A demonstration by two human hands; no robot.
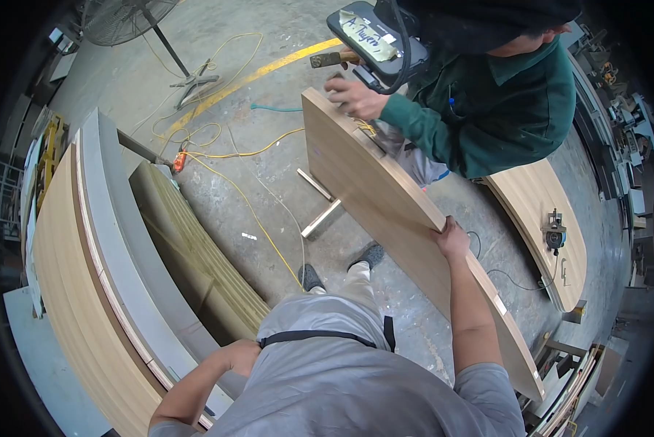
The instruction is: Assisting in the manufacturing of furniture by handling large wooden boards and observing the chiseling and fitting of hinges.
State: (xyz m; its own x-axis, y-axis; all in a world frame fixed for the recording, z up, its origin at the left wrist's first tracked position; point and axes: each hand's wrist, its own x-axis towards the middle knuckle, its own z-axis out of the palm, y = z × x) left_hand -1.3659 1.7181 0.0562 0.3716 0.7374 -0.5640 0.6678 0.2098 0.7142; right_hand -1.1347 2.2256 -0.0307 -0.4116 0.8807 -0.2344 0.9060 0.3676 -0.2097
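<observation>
At left, my left hand (242, 357) lies just beside my dark belt (320, 336), fingers hidden, so its grip I cannot tell. Rightward, past a co-worker's hand (359, 99) at its far end, the wood-grain panel (374, 193) stands edge-up, long axis slanting from upper left to lower right, pale tan, smooth-faced. My right hand (453, 239), the nearer, clasps its upper edge.
</observation>
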